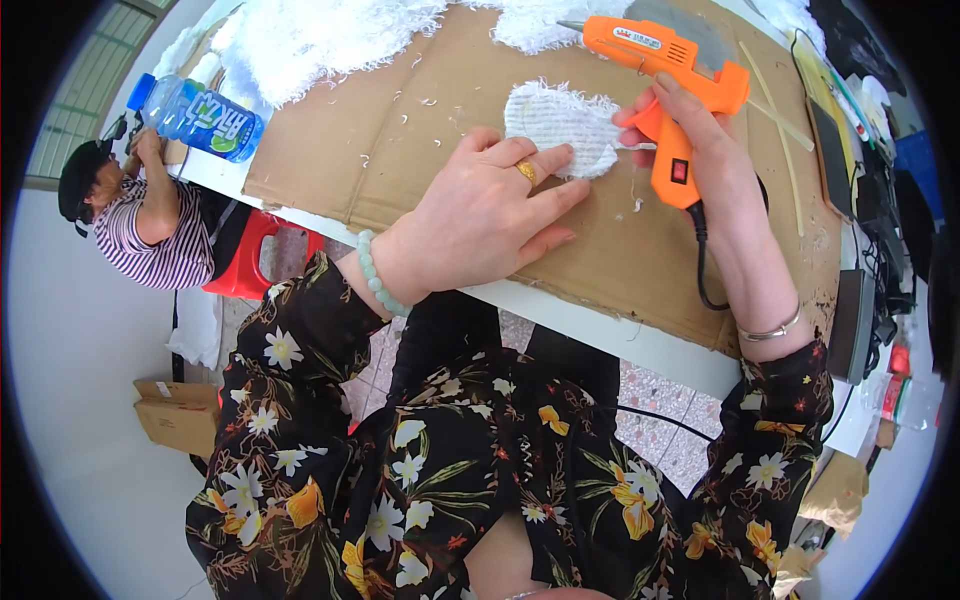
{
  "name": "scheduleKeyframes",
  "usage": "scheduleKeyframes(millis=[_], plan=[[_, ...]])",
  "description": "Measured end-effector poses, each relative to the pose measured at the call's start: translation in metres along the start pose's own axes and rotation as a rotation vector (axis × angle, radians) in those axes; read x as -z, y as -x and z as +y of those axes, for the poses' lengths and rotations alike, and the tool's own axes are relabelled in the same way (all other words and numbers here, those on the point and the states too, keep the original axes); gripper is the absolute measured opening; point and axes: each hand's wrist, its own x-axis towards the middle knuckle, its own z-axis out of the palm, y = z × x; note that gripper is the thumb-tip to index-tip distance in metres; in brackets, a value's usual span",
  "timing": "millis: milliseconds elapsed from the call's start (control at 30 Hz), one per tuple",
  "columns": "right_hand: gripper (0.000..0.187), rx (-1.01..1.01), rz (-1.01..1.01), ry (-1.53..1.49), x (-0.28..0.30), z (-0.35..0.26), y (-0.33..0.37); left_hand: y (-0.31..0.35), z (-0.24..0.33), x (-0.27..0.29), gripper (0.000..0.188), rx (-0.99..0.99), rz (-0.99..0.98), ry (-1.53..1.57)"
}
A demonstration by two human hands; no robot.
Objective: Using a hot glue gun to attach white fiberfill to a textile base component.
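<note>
White fabric patch lies on cardboard; looks soft, light, limp: best held by its edge. Left hand: fingers loosely spread, tips on it. Right hand: fingers curled round orange glue gun.

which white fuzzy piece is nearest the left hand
The small ribbed piece, partly overlapped by the left hand; the big piece at upper left and other white pieces lie farther off.

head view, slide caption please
Left hand touches a white fabric piece on cardboard; right hand holds an orange glue gun.
</note>
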Motion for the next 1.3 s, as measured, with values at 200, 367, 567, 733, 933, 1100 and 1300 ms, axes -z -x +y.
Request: scheduleKeyframes(millis=[200,367,567,733,933,1100,1300], plan=[[0.031,0.045,0.041,-0.254,-0.027,0.004,0.001,-0.001,-0.003,0.002,0.036,0.010,0.039,-0.014],[0.032,0.077,0.158,-0.247,-0.042,0.013,-0.007,-0.001,-0.008,-0.007,0.035,0.020,0.047,0.005],[0.034,0.054,0.136,-0.182,-0.029,0.029,-0.017,-0.003,-0.011,-0.002,0.033,0.173,0.137,0.352],[0.031,0.132,0.170,-0.299,-0.034,0.036,-0.018,0.008,-0.049,0.007,0.024,0.524,0.332,0.377],[0.030,0.138,0.141,-0.315,-0.036,0.045,-0.018,-0.001,-0.080,-0.010,0.028,0.788,0.163,0.199],[0.030,0.129,0.127,-0.316,-0.041,0.044,-0.018,-0.011,-0.090,-0.022,0.028,0.627,0.111,0.115],[0.029,0.128,0.128,-0.310,-0.042,0.045,-0.020,-0.018,-0.102,-0.027,0.026,0.630,-0.002,0.140]])
